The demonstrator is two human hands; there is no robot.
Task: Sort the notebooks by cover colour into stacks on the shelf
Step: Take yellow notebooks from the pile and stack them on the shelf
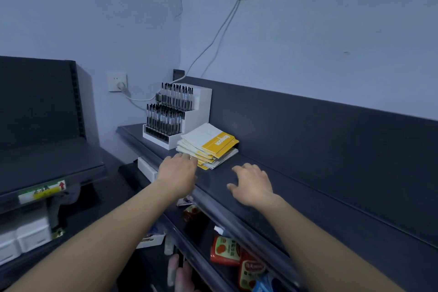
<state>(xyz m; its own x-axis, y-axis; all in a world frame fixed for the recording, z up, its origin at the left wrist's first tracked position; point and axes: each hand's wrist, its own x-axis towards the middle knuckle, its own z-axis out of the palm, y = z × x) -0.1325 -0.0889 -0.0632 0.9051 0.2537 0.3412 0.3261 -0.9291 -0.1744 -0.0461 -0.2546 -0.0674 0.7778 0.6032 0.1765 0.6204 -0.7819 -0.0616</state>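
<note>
In the middle of the frame, the left hand (176, 174) touches the yellow-and-white notebook pile (208, 147) on the shelf (308, 197), fingers open, probably to pick one, while the right hand (252, 184) rests open and empty nearby.

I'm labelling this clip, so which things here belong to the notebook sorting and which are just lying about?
Job:
- notebook stack, yellow-and-white covers
- dark shelf
- left hand, at the stack
- right hand, open

Lying about:
- pen display stand
- red packets below
- wall socket
</note>
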